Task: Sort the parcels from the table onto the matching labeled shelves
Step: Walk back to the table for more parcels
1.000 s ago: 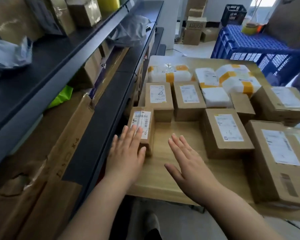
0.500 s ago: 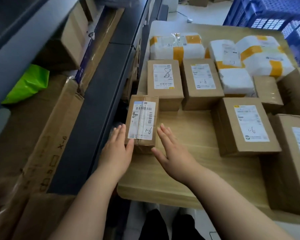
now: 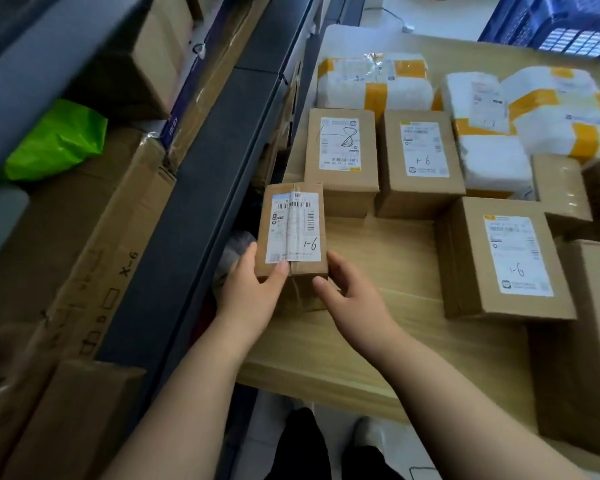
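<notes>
Grip: left hand (image 3: 246, 293) and right hand (image 3: 351, 299) around small box (image 3: 293, 230)

Parcels (image 3: 420, 157) on table (image 3: 378, 320), shelves (image 3: 201, 188) to its left w/ boxes (image 3: 84, 244) on them.

Pale wooden counter (image 3: 378, 341) loaded with parcels, with a dark shelf (image 3: 194, 209) along its left side.
Brown boxes (image 3: 420, 161) stand in rows, with white parcels banded in yellow tape (image 3: 374, 84) behind them. A small box marked 1-6 (image 3: 291, 226) is at the left edge, gripped by the left hand (image 3: 253, 289) and right hand (image 3: 350, 292). Cardboard marked X-6 (image 3: 111, 258) lies in the shelf.
</notes>
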### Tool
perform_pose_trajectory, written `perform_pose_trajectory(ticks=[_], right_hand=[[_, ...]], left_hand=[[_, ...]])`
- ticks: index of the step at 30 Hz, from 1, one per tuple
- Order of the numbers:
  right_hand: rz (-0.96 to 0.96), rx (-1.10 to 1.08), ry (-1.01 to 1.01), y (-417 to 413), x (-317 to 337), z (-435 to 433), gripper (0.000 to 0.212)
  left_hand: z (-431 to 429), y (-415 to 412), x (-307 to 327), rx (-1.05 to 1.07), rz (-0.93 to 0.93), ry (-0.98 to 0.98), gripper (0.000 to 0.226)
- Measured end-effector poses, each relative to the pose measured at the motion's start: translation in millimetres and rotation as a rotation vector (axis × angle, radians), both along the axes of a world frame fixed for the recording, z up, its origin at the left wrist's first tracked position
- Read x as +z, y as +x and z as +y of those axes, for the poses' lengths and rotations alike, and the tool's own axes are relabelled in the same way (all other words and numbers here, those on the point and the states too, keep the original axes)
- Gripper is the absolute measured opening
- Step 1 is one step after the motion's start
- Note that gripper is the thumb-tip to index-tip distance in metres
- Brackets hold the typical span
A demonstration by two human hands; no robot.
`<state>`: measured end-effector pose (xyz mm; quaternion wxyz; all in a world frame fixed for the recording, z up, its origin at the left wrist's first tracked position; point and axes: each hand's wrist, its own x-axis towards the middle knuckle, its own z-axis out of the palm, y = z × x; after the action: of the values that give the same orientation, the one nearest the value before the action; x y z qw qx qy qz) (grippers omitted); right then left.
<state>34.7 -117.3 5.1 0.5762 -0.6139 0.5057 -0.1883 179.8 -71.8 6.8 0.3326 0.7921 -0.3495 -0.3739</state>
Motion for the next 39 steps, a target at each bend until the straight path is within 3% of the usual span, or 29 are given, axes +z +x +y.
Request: perform_pose_trajectory(ticks=[6, 10, 19, 25, 33, 39], right_hand=[[-0.142, -0.14, -0.008, -27, 26, 15, 0.026], [-0.183, -0.129, 0.007, -57, 50, 35, 0.043], [-0.261, 0.189, -0.172, -122, 92, 111, 0.05], [-0.306, 0.448, -0.076, -132, 95, 177, 0.048], [-0.293, 0.834, -0.03, -129, 112, 279, 0.047], [-0.292, 1.11, -0.045, -136, 123, 421, 0.043]], left_hand=[[31, -38, 37, 0.159, -0.055, -0.085, 0.058], [65, -79, 65, 0.274, -0.011, -0.226, 0.055], [163, -183, 105, 0.595, 0.003, -0.422, 0.043], [236, -212, 118, 0.802, -0.204, -0.333, 0.052], [361, -248, 126, 1.108, -0.178, -0.388, 0.046], [507, -301, 128, 1.366, -0.217, -0.419, 0.045]])
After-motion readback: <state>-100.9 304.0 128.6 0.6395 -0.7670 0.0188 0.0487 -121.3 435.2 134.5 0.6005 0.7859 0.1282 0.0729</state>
